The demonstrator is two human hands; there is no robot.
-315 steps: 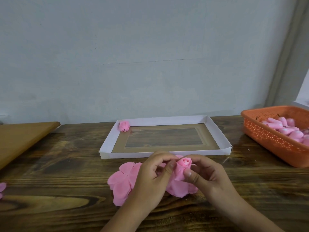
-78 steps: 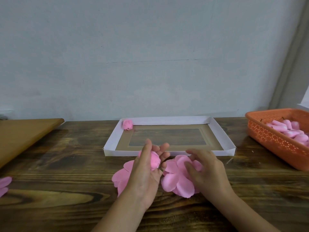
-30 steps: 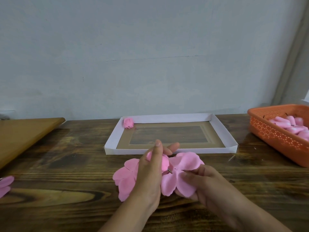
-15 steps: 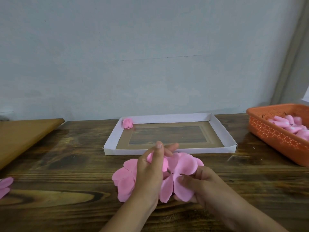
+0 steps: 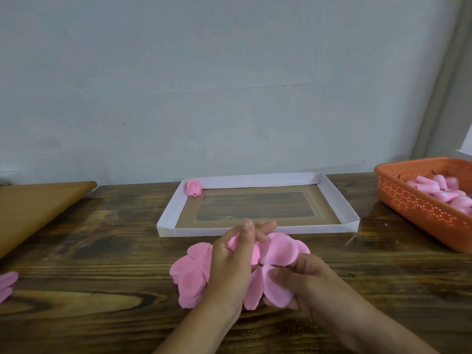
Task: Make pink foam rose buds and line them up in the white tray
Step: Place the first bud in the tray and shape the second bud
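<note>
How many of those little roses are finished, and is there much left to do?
One finished rose bud sits in the far left corner of the white tray; the rest of the tray holds none. The left hand holds a rolled pink bud while the right hand holds a foam petal sheet against it. More petal sheets lie beneath, so most of the row remains.

Left hand point(image 5: 231, 261) grips a rolled pink bud point(image 5: 252, 254) above the wooden table point(image 5: 102, 251); right hand point(image 5: 304, 282) pinches a flat petal piece point(image 5: 278, 251) beside it; white tray point(image 5: 339, 200) holds one finished bud point(image 5: 194, 188) in its far-left corner; orange basket point(image 5: 413, 205) at right contains pink foam pieces point(image 5: 444, 192).
</note>
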